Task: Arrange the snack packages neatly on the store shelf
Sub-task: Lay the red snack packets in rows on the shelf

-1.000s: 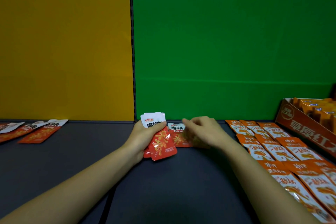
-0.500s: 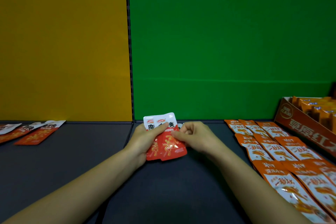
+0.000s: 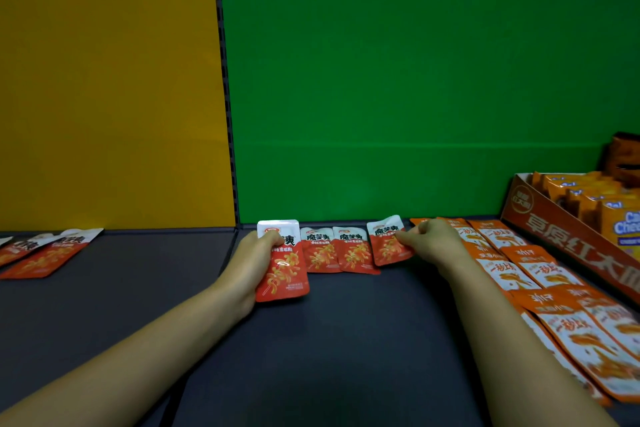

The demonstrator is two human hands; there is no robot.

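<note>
- The left hand (image 3: 258,260) grips a flat red-and-white foil snack packet (image 3: 285,279), with the thumb across its white top and the fingers curled behind. The packet's lower end is raised towards the camera above the dark grey shelf board (image 3: 346,340). Whether more packets are stacked behind it cannot be told.
- The right hand (image 3: 429,243) pinches the right edge of a second red-and-white packet (image 3: 386,246), which sits slightly tilted at the right end of a short row.
- Between the two held packets, a pair of matching red-and-white packets (image 3: 320,255) lies flat near the back edge of the shelf, side by side and touching.
- Just right of the right hand, overlapping rows of orange-and-white flat packets (image 3: 540,274) run from back to front.
- Further right stands an orange cardboard display box (image 3: 568,236) filled with orange pouches.
- On the left shelf section, below the yellow back panel (image 3: 104,80), loose red-and-white packets (image 3: 52,253) lie fanned out.
- A green back panel (image 3: 415,80) rises behind the hands.
</note>
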